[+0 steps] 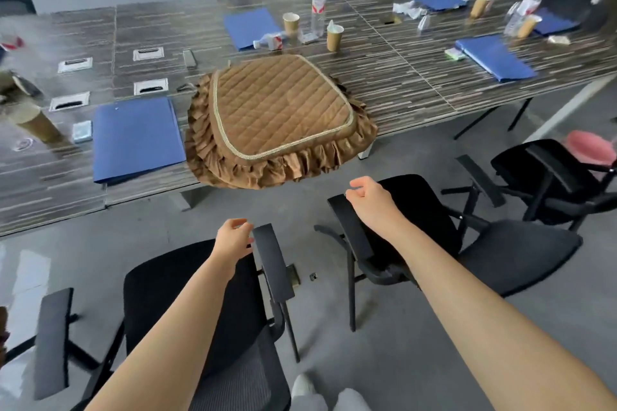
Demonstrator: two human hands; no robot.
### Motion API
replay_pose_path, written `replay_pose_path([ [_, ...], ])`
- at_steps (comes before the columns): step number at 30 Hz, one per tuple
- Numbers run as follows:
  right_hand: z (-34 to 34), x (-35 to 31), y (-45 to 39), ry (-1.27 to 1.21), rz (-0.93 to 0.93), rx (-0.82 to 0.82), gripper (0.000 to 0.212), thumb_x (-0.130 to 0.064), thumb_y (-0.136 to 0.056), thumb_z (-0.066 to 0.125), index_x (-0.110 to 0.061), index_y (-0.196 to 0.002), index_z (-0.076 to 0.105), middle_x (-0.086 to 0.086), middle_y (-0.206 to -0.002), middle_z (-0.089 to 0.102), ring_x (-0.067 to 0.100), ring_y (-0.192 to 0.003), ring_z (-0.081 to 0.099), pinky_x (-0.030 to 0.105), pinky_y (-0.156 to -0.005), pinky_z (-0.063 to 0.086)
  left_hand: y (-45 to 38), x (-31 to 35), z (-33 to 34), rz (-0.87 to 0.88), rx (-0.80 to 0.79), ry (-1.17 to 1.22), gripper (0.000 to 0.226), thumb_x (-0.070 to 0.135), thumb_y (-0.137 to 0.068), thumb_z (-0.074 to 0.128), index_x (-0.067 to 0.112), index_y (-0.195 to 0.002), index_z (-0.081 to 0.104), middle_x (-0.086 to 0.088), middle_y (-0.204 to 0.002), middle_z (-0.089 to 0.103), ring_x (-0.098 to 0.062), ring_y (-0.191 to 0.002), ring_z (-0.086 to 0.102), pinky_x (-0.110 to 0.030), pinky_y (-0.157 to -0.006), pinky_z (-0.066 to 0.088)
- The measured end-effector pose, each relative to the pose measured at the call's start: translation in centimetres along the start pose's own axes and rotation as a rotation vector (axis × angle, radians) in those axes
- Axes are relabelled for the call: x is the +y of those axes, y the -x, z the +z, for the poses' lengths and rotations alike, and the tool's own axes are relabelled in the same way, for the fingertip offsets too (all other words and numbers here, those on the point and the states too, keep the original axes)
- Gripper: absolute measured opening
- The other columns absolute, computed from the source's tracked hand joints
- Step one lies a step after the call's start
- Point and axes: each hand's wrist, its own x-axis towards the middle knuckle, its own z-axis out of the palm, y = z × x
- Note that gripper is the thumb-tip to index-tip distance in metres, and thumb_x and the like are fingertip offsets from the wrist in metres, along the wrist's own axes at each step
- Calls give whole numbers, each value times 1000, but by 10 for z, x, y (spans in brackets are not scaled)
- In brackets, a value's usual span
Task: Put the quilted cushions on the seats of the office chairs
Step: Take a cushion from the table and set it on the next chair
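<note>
A stack of brown quilted cushions with ruffled edges lies on the near edge of the long striped table, overhanging it. Two black office chairs stand below me with bare seats: one under my left arm and one to the right. My left hand hovers by the left chair's right armrest, fingers loosely curled and holding nothing. My right hand is stretched over the right chair's left armrest, just short of the cushions' ruffle, fingers apart and empty.
Blue folders, paper cups, water bottles and crumpled tissues are scattered on the table. A third black chair stands at the right with something pink on it. More chairs line the far side. The floor is grey concrete.
</note>
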Motion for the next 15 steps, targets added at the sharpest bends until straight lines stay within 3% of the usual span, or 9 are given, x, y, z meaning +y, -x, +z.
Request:
replay_pose_path([
  [3, 2, -4, -44, 34, 32, -55, 37, -27, -98, 49, -13, -132, 50, 8, -128, 58, 24, -117, 53, 25, -87, 36, -31, 25, 5, 8, 63, 4, 42, 18, -96, 53, 8, -136, 47, -12, -128, 54, -28, -107, 60, -42, -90, 52],
  [7, 4, -6, -101, 116, 35, -137, 37, -26, -98, 48, -11, -132, 50, 8, -128, 58, 24, -114, 54, 26, -85, 38, -74, 50, 11, 20, 146, -30, 38, 18, -95, 53, 7, -131, 50, -10, -120, 56, -28, -104, 59, -41, -86, 52],
  [10, 3, -15, -155, 141, 34, -178, 39, -24, -99, 46, -7, -134, 49, 12, -128, 57, 24, -105, 55, 29, -83, 42, -105, 76, 12, 16, 212, -38, 6, 17, -92, 53, 14, -96, 58, -6, -91, 55, -26, -87, 53, -38, -80, 50],
  [12, 2, -22, -191, 174, 12, -170, 38, -22, -98, 46, -3, -130, 52, 16, -128, 57, 28, -110, 54, 31, -84, 43, -129, 94, 15, 12, 272, -57, 16, 16, -88, 50, 20, -73, 49, -4, -80, 49, -23, -82, 46, -35, -74, 43],
  [14, 2, -25, -229, 200, -3, -183, 39, -24, -98, 45, -7, -132, 51, 11, -131, 55, 24, -111, 52, 28, -78, 41, -150, 111, 20, 13, 326, -103, 10, 19, -86, 48, 16, -78, 54, -5, -84, 53, -24, -81, 47, -33, -72, 41],
  [15, 1, -26, -248, 211, -2, -196, 40, -25, -98, 44, -9, -135, 48, 9, -132, 53, 21, -105, 52, 26, -71, 41, -160, 119, 26, 11, 336, -113, 16, 21, -86, 49, 10, -94, 59, -7, -95, 58, -27, -84, 52, -33, -72, 43],
])
